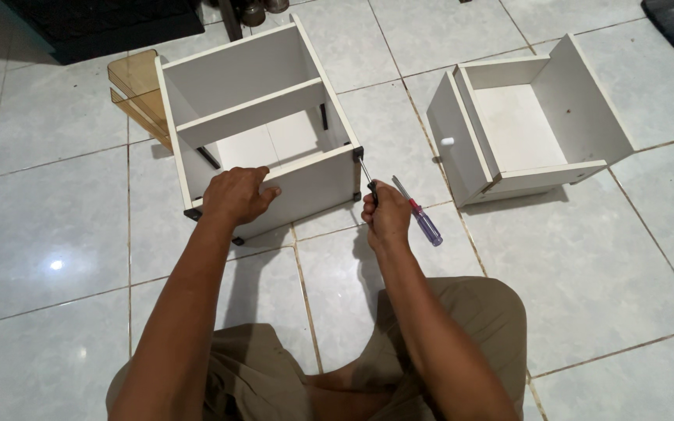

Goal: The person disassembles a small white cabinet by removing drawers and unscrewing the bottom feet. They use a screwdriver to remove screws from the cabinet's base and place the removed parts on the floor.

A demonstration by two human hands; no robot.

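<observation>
Khaki trousers (462,327) on the person's folded legs fill the bottom of the view, resting on the pale tiled floor (602,265). Beyond them lies a white cabinet (263,117) on its back, its open side facing up; one shelf board (251,113) crosses it and splits it into two compartments, both holding nothing but bare white panel. Black corner fittings sit at its near corners. To the right, well apart from the cabinet, lies a white drawer (528,125), also open upward and with nothing inside, a small pale knob on its front panel. Behind the cabinet's left side, touching or just beside it, lean some amber see-through plastic trays (138,90).

The left hand (235,195) lies on the cabinet's near wall, fingers curled over its top edge and gripping it. The right hand (386,214) is closed around the dark handle of a screwdriver (367,175), whose metal tip points up at the black fitting on the cabinet's near right corner. A second screwdriver (421,218), with a red and purple see-through handle, lies on the floor just beside the right hand.
</observation>
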